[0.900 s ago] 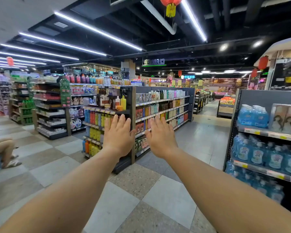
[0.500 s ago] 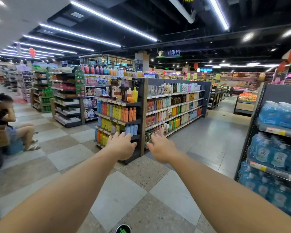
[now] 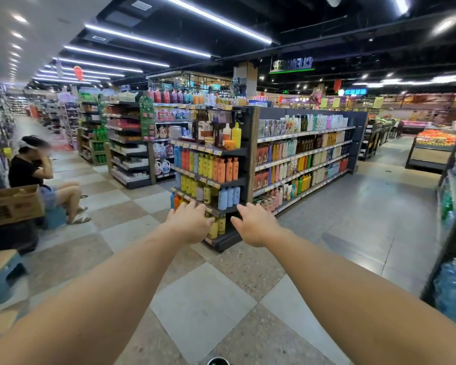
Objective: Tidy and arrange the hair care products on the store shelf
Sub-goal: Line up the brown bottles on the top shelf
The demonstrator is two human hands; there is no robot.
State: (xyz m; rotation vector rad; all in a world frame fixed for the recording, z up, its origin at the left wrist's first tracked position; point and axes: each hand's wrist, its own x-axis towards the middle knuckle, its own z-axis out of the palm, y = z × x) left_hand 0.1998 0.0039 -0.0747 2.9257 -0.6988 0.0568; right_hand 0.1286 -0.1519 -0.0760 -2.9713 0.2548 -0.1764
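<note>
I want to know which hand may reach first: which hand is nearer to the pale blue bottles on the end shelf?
Left, though only slightly. The left hand is below-left of the pale blue bottles; the right hand is below-right. Neither touches them.

Supermarket interior. Checkered floor (image 3: 200, 304) of pale and speckled tiles. Dark ceiling (image 3: 313, 27) with long light strips (image 3: 148, 42). Red lantern (image 3: 78, 72) hanging at left. Cardboard box (image 3: 13, 204) beside seated person (image 3: 41, 177). Blue stool (image 3: 0, 272) at left edge.

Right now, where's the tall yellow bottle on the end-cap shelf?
Head view, centre: the tall yellow bottle stands at the right end of the end-cap shelf's top tier, beside a small orange jar.
</note>
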